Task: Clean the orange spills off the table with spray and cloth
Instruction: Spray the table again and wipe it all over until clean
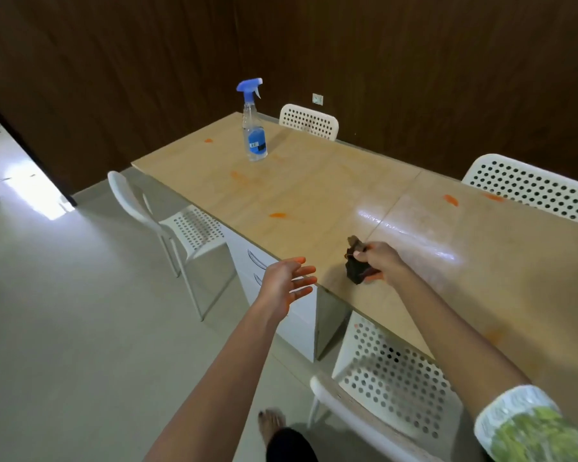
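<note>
A long light-wood table (314, 195) carries several orange spills, among them one near the front edge (277, 215), one mid-left (237, 176) and one at the right (451, 199). A clear spray bottle (255, 135) with a blue trigger head stands upright at the table's far end. My right hand (379, 260) grips a crumpled dark cloth (356, 265) on the table near the front edge. My left hand (289, 281) hovers open, fingers spread, just off the table's front edge, left of the cloth.
White perforated chairs stand around the table: one at the left side (187, 225), one below me at the front (381, 378), two on the far side (309, 121) (531, 186). White drawers (264, 271) sit under the table. A dark wood wall is behind.
</note>
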